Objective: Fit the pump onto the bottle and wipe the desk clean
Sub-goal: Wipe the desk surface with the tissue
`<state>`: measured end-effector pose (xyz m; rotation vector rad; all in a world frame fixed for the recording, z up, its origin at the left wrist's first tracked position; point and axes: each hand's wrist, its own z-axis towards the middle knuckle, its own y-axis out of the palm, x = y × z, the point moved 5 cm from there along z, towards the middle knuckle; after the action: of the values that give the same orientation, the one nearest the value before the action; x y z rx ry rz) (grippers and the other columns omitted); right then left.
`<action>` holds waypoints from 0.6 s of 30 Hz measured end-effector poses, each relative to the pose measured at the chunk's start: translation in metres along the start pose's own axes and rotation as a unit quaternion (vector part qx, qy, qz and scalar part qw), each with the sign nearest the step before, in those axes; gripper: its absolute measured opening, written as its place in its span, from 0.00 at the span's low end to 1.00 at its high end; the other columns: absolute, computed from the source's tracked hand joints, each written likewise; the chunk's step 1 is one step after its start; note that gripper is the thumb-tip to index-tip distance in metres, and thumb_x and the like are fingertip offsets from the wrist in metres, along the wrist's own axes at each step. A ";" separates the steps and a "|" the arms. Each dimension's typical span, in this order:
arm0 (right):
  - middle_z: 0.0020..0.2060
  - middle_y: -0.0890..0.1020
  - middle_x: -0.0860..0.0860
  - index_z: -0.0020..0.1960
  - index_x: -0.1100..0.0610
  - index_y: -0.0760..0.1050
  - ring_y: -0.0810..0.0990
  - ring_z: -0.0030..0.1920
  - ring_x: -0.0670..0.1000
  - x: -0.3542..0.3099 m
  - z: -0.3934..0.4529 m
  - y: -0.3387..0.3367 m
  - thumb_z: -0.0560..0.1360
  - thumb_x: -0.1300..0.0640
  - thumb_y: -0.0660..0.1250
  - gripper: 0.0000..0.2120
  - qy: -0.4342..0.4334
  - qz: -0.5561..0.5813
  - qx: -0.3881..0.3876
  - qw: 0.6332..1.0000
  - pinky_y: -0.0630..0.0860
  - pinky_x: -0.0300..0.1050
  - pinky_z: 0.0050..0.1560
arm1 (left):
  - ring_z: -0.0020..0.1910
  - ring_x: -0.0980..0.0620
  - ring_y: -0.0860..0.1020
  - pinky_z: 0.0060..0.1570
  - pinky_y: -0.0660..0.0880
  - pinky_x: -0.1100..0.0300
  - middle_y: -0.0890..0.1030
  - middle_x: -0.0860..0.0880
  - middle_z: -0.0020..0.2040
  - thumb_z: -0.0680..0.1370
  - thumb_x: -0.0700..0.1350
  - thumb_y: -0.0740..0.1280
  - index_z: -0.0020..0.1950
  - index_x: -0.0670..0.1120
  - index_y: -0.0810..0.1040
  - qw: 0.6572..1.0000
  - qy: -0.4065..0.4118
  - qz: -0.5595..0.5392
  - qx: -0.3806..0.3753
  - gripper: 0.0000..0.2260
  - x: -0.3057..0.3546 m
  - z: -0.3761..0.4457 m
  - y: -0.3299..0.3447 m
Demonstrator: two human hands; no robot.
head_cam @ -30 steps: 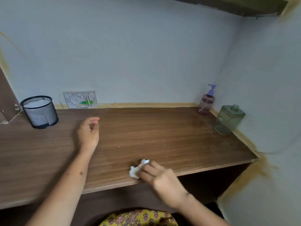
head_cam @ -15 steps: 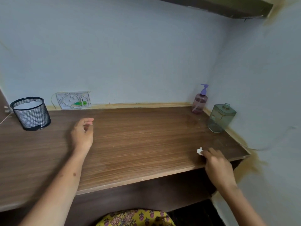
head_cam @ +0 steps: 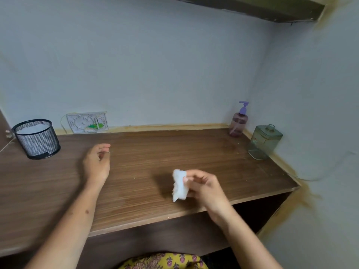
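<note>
Both hands are over the brown wooden desk (head_cam: 194, 152). On the left, the left hand (head_cam: 97, 165) rests on the desk top with its fingers loosely bent, and it holds nothing. On the right, the right hand (head_cam: 204, 188) pinches a crumpled white tissue (head_cam: 180, 186) between its thumb and fingers. I cannot tell if the tissue touches the wood or is just above it. Far left on the desk stands a black mesh cup (head_cam: 37, 139) with something white inside. Behind it and a bit to the right, a white socket plate (head_cam: 87, 122) with a green spot sits on the wall, right at the back edge of the desk. Some tiny crumbs lie on the wood between the two hands. In the back right corner stands the little see-through purple bottle (head_cam: 237, 126), upright, and the light purple pump (head_cam: 243, 107) sits on top of it. Just beside it, nearer to the front and against the right wall, stands a green see-through jar (head_cam: 264, 141) with a lid. The bottle and jar are well apart from both hands. At the bottom, a bit of yellow cloth with purple flowers (head_cam: 165, 262) shows.
</note>
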<state>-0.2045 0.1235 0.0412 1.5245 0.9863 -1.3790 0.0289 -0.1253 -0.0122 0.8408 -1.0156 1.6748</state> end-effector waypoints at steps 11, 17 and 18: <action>0.49 0.83 0.54 0.56 0.60 0.79 0.83 0.46 0.51 -0.021 0.029 -0.176 0.77 0.62 0.66 0.09 0.020 -0.209 0.318 0.925 0.80 0.45 0.49 | 0.44 0.60 0.76 0.44 0.67 0.79 0.81 0.46 0.49 0.76 0.32 0.62 0.54 0.45 0.80 1.000 -0.001 0.012 -0.003 0.13 0.003 -0.001 0.002; 0.43 0.81 0.62 0.48 0.66 0.78 0.80 0.45 0.63 -0.032 0.052 -0.205 0.76 0.67 0.60 0.08 0.030 -0.580 0.384 0.717 0.74 0.49 0.41 | 0.46 0.53 0.78 0.44 0.67 0.79 0.81 0.46 0.50 0.77 0.34 0.62 0.54 0.48 0.79 1.000 0.004 0.008 -0.006 0.12 0.008 -0.002 0.003; 0.46 0.80 0.63 0.49 0.67 0.77 0.80 0.47 0.63 -0.030 0.059 -0.202 0.76 0.68 0.60 0.08 0.054 -0.600 0.374 0.705 0.73 0.49 0.42 | 0.48 0.50 0.78 0.44 0.67 0.79 0.81 0.46 0.50 0.77 0.34 0.63 0.54 0.47 0.79 1.000 0.005 0.009 -0.007 0.12 0.008 -0.002 0.003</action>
<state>-0.4160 0.1369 0.0536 1.4676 1.7759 -2.9167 0.0238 -0.1206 -0.0066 0.8153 -1.0290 1.6843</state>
